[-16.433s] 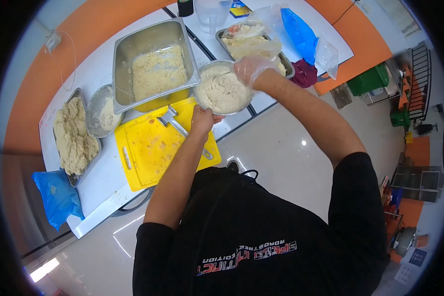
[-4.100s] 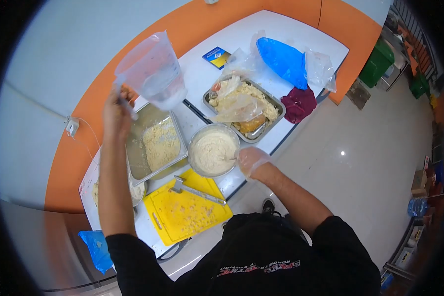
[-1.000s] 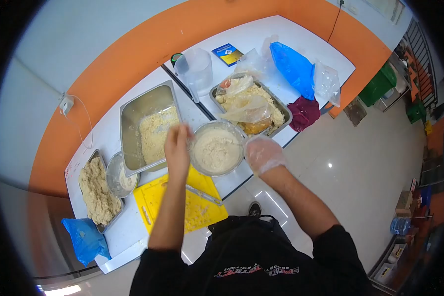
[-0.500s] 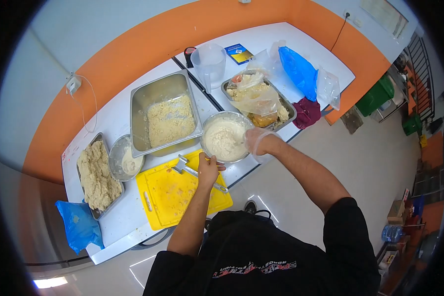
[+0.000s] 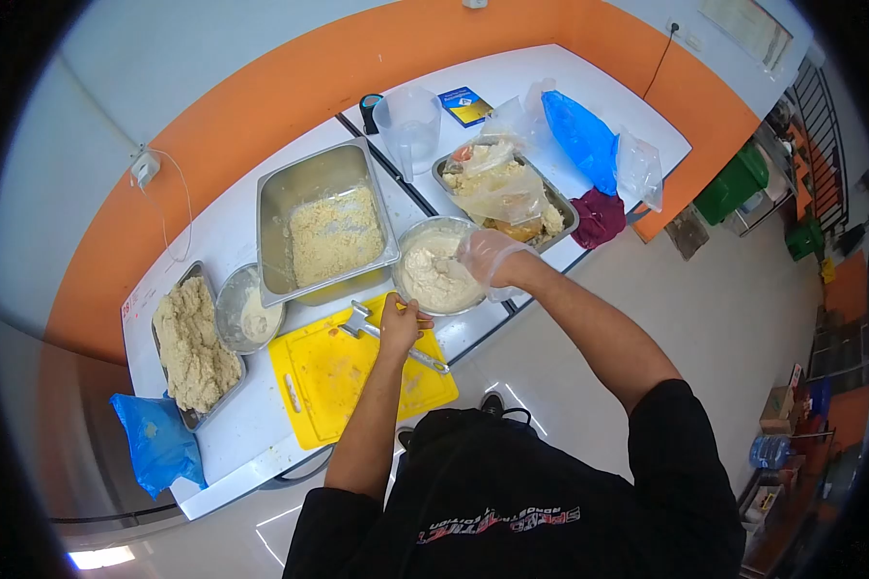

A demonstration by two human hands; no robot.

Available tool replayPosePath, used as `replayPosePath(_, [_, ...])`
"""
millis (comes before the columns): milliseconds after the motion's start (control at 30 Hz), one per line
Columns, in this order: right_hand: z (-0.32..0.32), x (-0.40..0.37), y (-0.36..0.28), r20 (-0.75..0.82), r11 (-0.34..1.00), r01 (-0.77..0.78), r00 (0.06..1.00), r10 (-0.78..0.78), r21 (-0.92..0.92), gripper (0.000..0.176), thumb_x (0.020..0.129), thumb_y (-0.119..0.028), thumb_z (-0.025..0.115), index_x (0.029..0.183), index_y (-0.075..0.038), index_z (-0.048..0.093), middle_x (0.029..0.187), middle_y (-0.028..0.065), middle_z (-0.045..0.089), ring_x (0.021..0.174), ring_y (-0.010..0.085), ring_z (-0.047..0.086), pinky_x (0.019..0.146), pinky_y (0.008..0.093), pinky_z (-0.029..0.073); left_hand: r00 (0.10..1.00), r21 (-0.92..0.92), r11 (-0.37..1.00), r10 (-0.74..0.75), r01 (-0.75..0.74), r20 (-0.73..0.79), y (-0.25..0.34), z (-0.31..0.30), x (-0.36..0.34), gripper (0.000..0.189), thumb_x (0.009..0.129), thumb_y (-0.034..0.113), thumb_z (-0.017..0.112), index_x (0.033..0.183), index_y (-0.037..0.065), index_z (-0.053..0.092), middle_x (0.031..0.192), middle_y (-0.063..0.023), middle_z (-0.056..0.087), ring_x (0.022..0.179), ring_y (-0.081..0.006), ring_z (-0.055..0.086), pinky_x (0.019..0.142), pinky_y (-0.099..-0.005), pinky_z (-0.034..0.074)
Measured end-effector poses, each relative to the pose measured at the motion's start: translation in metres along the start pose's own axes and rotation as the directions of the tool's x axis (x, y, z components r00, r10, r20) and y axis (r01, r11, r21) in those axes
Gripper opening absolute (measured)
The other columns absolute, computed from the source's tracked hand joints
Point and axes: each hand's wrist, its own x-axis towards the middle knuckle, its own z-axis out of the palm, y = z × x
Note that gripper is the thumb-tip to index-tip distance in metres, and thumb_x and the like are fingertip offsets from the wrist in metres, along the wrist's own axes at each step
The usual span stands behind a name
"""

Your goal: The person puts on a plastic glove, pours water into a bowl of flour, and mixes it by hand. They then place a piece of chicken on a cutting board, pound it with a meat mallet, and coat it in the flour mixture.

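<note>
A metal bowl (image 5: 407, 239) of pale, wet batter (image 5: 436, 275) stands near the table's front edge. My right hand (image 5: 490, 259), in a clear plastic glove, reaches into it from the right; its fingertips are hidden in or against the batter. At the bowl's near-left rim, my bare left hand (image 5: 403, 324) has its thumb and fingers curled at the edge. Under my left wrist lies a metal meat mallet (image 5: 396, 345), resting on a stained yellow cutting board (image 5: 323, 381).
A deep steel pan (image 5: 272, 232) with crumbly coating stands behind the board. To the left are a smaller bowl (image 5: 230, 307) and a tray of breaded pieces (image 5: 198, 347). Rightward sit a bag-covered tray (image 5: 560, 207), a plastic jug (image 5: 410, 125), a blue bag (image 5: 581, 145) and a dark red cloth (image 5: 599, 218).
My right hand has moved left and further over the bowl, and the batter's surface has shifted. My left hand stays at the rim with a slight shift.
</note>
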Motion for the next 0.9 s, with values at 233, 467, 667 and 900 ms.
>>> replayPosePath(233, [-0.019,-0.012,-0.013,0.089,0.949,-0.263,0.956,0.281,-0.174,0.022,0.085,-0.011,0.056,0.098,-0.004,0.072,0.103,0.0156,0.07,0.1,0.0289,0.068,0.08,0.0387,0.055,0.999,-0.12,0.992,-0.042,0.038,-0.032,0.001,0.004,0.001,0.015,0.1,0.016,0.047,0.1,0.011,0.033,0.077,-0.0157,0.067,0.063,-0.0227,0.069,0.044,-0.0276,0.04])
replayPosePath(467, [-0.022,-0.023,0.001,0.368,0.986,-0.012,0.927,0.074,-0.169,0.021,0.08,-0.006,0.061,0.097,-0.004,0.072,0.103,0.0171,0.07,0.097,0.0319,0.067,0.077,0.0372,0.054,0.998,-0.144,0.988,-0.058,0.056,-0.01,0.001,0.005,0.001,0.014,0.1,0.015,0.046,0.1,0.012,0.032,0.078,-0.0154,0.068,0.065,-0.0225,0.069,0.047,-0.0285,0.042])
replayPosePath(667, [-0.014,-0.009,0.017,0.031,0.975,0.079,0.996,-0.087,0.206,0.02,0.083,-0.01,0.054,0.091,-0.002,0.071,0.09,0.0234,0.068,0.086,0.0348,0.068,0.076,0.0406,0.053,0.997,-0.027,0.997,-0.076,0.077,0.02,0.007,0.0,0.001,0.015,0.1,0.017,0.047,0.1,0.014,0.032,0.08,-0.0124,0.069,0.068,-0.0205,0.07,0.054,-0.0311,0.045])
replayPosePath(900, [-0.025,-0.028,-0.009,0.164,0.967,-0.207,0.959,0.23,-0.149,0.02,0.083,-0.008,0.056,0.093,-0.003,0.072,0.1,0.0199,0.069,0.093,0.031,0.068,0.078,0.0388,0.054,0.998,-0.132,0.989,-0.06,0.06,0.01,0.0,0.004,0.002,0.015,0.1,0.015,0.047,0.1,0.013,0.032,0.08,-0.0162,0.069,0.064,-0.0226,0.069,0.045,-0.0278,0.04])
